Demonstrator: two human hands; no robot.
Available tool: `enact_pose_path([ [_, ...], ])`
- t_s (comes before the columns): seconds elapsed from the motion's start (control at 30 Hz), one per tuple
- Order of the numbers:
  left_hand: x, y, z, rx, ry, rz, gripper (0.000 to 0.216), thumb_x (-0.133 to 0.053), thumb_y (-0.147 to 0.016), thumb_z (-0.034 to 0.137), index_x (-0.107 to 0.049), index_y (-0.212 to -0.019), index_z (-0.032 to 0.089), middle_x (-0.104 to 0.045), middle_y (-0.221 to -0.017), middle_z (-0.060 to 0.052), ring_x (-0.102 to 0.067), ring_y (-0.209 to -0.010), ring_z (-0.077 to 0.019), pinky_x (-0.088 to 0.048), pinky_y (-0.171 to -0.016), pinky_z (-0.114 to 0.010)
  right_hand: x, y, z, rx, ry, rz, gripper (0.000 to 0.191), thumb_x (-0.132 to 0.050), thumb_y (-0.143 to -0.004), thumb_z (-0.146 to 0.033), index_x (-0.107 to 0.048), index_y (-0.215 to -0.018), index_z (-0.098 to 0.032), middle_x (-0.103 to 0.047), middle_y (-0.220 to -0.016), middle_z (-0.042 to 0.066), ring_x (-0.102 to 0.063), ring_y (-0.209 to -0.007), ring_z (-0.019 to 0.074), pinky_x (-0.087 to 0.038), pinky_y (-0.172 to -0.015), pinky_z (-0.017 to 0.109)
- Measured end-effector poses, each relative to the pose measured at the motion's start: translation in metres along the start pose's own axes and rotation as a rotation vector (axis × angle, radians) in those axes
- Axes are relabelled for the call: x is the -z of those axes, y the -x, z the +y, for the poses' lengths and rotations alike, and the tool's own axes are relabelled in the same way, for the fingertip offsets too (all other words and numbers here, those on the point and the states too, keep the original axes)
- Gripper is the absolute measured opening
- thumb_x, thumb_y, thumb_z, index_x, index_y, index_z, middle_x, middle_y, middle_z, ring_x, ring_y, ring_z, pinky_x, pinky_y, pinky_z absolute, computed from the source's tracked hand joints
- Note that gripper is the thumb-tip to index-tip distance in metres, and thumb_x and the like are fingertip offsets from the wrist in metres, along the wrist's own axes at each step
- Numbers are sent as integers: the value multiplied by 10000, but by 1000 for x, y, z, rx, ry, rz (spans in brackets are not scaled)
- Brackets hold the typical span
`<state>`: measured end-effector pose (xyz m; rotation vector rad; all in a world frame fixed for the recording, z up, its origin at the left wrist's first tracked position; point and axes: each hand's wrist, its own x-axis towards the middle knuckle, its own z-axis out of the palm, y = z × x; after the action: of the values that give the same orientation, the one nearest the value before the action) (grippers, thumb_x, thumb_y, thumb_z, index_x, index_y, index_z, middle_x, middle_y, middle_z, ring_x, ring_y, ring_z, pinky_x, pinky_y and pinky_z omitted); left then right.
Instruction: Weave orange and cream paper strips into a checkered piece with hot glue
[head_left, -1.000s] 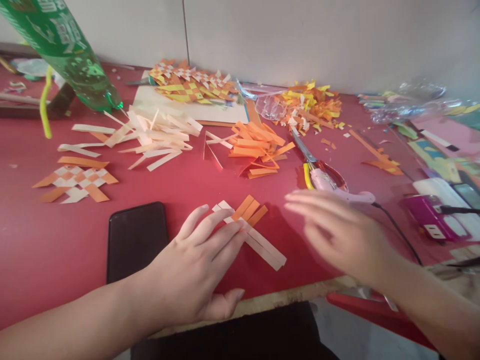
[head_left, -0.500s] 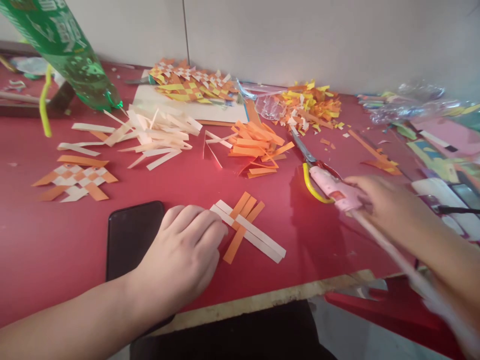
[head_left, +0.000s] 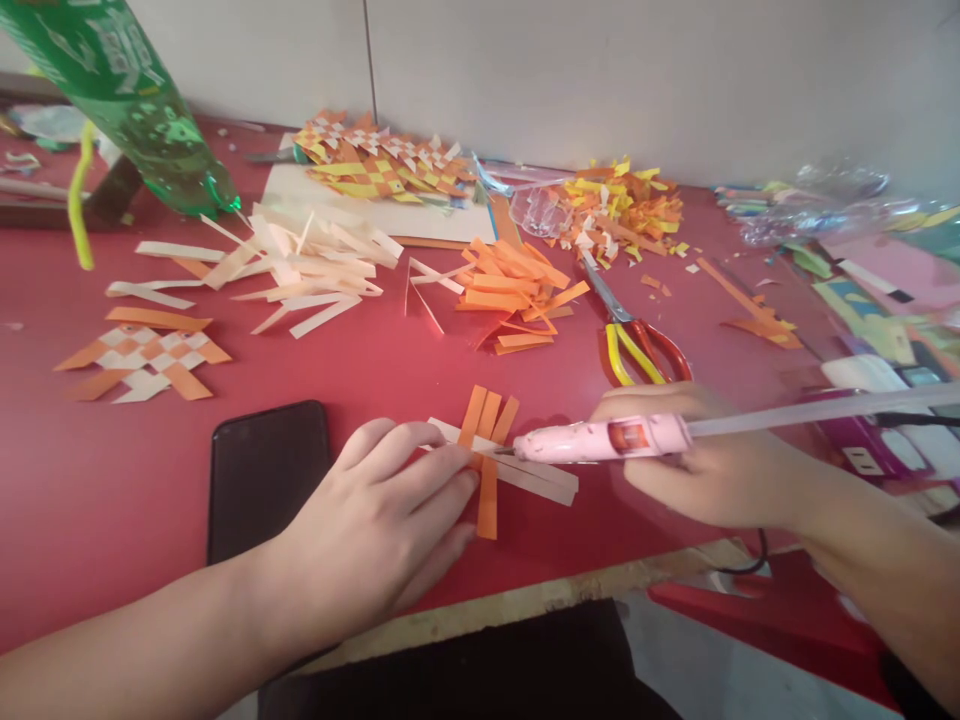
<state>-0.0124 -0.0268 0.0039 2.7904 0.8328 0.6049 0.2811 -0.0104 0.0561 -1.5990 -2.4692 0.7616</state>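
A small weave of orange and white paper strips lies near the front edge of the red table. My left hand rests on the table with its fingertips pressed flat on the left end of the strips. My right hand grips a pink glue gun held level, its nozzle touching the strips where they cross. A clear glue stick pokes out of the gun's back toward the right.
A black phone lies left of my left hand. Scissors with red and yellow handles lie behind the gun. Piles of white strips, orange strips, woven pieces and scraps fill the back; a green bottle leans at far left.
My right hand reached right, picked up the glue gun from beside the scissors and brought its nozzle to the strips. My left hand drew back, then pressed the strips again.
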Motion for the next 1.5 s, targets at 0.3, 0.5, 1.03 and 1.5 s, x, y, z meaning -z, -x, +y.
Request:
enact_pose_path([
  [0.3,0,-3,-1,-38,-38,-92,390,-477,-982,377,-637,-1247,140,-658,-1316,-27,-541,-1164,-268,-354,-932,-409,-1,0,3,-2,25,-62,115,-465,-708,-131,-419,-647,-216,-454,-599,-32,-426,-518,127,-269,-518,286],
  [0.5,-3,-2,-1,-26,-46,-124,404,-467,-984,400,-623,-1268,158,-618,-1366,-31,-506,-1188,-281,-320,-963,-426,-3,0,5,-13,70,-41,154,-467,-718,-141,-373,-627,-223,-390,-561,-56,-389,-480,111,-240,-496,282],
  [1.03,-4,-4,0,-14,-54,-163,472,-456,-969,470,-575,-1318,176,-583,-1368,-39,-464,-1169,-292,-314,-1017,-439,6,-6,-6,-19,141,-33,165,-466,-710,-166,-340,-621,-227,-401,-533,-55,-388,-464,115,-267,-506,277],
  [1.5,-6,-2,0,-20,-58,-160,509,-451,-967,495,-577,-1334,166,-573,-1397,-42,-453,-1173,-295,-312,-1042,-447,14,-11,-20,25,363,-4,141,-463,-670,-191,-335,-624,-226,-428,-536,-31,-341,-457,120,-235,-486,271],
])
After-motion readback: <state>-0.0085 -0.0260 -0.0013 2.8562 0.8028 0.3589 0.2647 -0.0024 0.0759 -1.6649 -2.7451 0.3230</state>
